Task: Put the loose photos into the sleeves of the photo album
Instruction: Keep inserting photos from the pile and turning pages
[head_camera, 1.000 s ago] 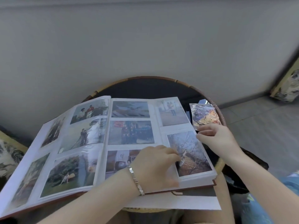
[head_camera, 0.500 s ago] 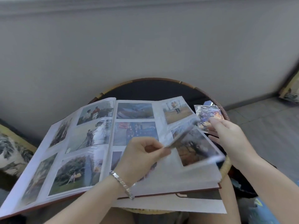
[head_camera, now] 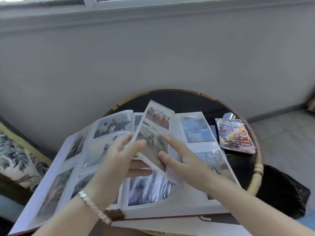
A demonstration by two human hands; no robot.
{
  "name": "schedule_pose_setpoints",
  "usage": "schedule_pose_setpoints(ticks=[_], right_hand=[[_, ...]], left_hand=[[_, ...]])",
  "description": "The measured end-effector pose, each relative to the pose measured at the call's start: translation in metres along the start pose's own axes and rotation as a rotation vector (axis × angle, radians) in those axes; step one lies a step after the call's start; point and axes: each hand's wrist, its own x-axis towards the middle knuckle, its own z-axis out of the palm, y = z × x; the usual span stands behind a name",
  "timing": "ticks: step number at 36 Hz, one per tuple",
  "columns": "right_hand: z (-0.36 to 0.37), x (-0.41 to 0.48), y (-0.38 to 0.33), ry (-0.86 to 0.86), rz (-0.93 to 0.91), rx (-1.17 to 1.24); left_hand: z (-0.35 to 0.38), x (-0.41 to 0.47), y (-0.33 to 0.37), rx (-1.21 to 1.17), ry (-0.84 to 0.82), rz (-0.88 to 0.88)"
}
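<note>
Now, the loose photos (head_camera: 236, 136) are lying stacked just right of the photo album (head_camera: 170, 208), on the table (head_camera: 258, 160). They're looking thin, light and glossy, so you're probably wanting to lift one by its edges, not its face. A sleeve page (head_camera: 154, 132) is standing tilted up off the album. Your left hand (head_camera: 119, 160) is loosely pinching its lower edge, and your right hand (head_camera: 184, 160) is resting straight-fingered against its face. The page is looking floppy.
</note>
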Motion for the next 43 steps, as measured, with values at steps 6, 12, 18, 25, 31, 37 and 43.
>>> schedule_pose_setpoints(ticks=[6, 12, 18, 25, 31, 37, 43], right_hand=[[0.014, -0.001, 0.001, -0.177, -0.035, -0.227], [0.018, -0.003, -0.002, -0.196, -0.223, -0.334], [-0.004, -0.013, -0.007, -0.156, -0.313, -0.453], [-0.089, -0.002, 0.047, 0.353, 0.096, -0.583], [-0.143, 0.001, 0.096, 0.172, 0.444, -0.992], [-0.152, -0.007, 0.098, 0.036, 0.316, -1.201], [-0.157, -0.012, 0.085, -0.007, 0.285, -1.185]], left_hand=[[-0.061, 0.017, 0.011, 0.024, 0.066, -0.138], [-0.049, 0.032, 0.002, 0.226, 0.081, -0.164], [-0.023, 0.065, 0.007, 0.204, 0.128, -0.037], [0.014, 0.081, 0.007, 0.21, 0.049, 0.024], [0.035, 0.088, -0.005, 0.277, 0.008, -0.006], [0.031, 0.094, -0.011, 0.307, 0.002, -0.065], [0.025, 0.095, -0.015, 0.352, -0.001, -0.086]])
